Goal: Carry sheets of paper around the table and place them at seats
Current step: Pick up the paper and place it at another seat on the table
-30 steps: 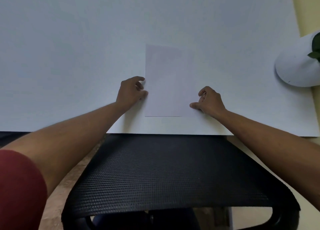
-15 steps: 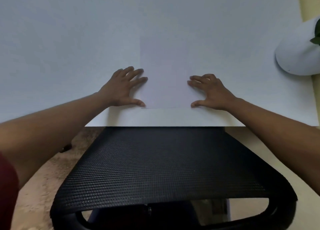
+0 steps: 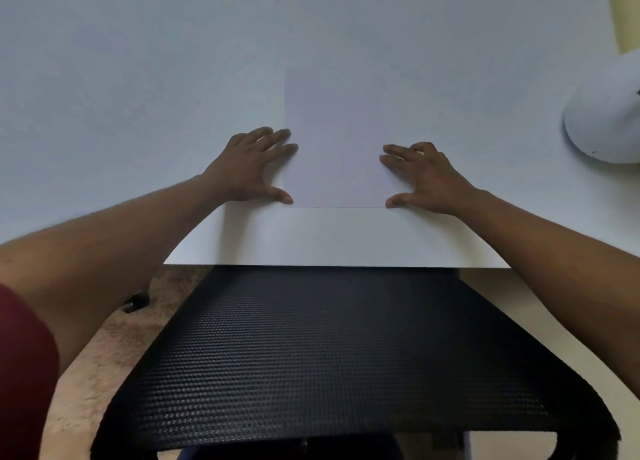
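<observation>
A white sheet of paper (image 3: pixel 337 140) lies flat on the white table (image 3: pixel 138 95), squared to the near edge, in front of a black mesh chair (image 3: pixel 339 348). My left hand (image 3: pixel 252 168) rests flat on the table with fingers straight, its fingertips and thumb touching the sheet's left edge. My right hand (image 3: pixel 426 179) lies flat on the other side, fingers spread, touching the sheet's right edge. Neither hand grips the paper.
A white rounded object (image 3: pixel 606 116) stands on the table at the far right, by the table's right edge. The chair back is tucked against the table's near edge. Tan floor (image 3: pixel 97 366) shows at the lower left.
Both hands went from curled fingers pinching the sheet's edges to lying flat beside it. The sheet now sits flat and straight; little differs from half a second ago.
</observation>
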Action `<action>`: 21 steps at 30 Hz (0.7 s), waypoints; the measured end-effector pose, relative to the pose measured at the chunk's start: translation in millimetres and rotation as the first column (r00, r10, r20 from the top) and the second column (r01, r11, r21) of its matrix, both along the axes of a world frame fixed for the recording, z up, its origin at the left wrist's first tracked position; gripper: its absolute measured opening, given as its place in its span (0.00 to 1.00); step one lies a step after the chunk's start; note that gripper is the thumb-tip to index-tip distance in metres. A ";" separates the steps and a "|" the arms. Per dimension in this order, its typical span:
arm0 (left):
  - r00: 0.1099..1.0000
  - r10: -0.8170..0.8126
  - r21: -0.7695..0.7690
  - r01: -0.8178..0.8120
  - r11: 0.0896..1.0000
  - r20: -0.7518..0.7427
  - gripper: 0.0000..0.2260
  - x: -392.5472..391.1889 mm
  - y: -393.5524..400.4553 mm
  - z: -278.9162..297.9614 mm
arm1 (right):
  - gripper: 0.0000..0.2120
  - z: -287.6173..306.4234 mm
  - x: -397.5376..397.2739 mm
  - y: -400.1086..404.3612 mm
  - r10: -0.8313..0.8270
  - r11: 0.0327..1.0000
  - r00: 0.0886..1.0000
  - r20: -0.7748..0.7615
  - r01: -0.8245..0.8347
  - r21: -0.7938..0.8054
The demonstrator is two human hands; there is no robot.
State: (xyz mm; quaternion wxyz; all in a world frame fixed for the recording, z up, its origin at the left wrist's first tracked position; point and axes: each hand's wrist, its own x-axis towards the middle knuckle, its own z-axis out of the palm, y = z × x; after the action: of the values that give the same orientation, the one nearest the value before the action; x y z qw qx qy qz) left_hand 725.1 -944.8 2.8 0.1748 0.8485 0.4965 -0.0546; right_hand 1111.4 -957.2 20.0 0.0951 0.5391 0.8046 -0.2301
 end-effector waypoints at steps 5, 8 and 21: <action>1.000 0.014 0.000 -0.014 1.000 0.007 0.53 0.5 3.2 -0.9 | 0.45 0.7 0.2 3.5 -0.008 1.000 1.000 -0.006 0.008 -0.002; 1.000 0.017 -0.010 -0.017 1.000 0.010 0.53 -0.8 3.4 -1.5 | 0.45 -0.2 0.4 2.4 -0.006 1.000 1.000 -0.005 0.006 -0.008; 1.000 0.024 -0.031 -0.024 0.999 0.012 0.56 -3.2 6.8 -5.3 | 0.44 -2.2 0.9 0.0 0.016 1.000 1.000 -0.001 -0.016 -0.004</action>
State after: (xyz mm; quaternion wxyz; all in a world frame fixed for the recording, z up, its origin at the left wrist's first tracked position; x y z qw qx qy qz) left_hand 721.9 -938.0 -2.6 0.1914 0.8400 0.5047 -0.0549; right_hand 1112.3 -957.3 17.7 0.0975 0.5324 0.8084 -0.2313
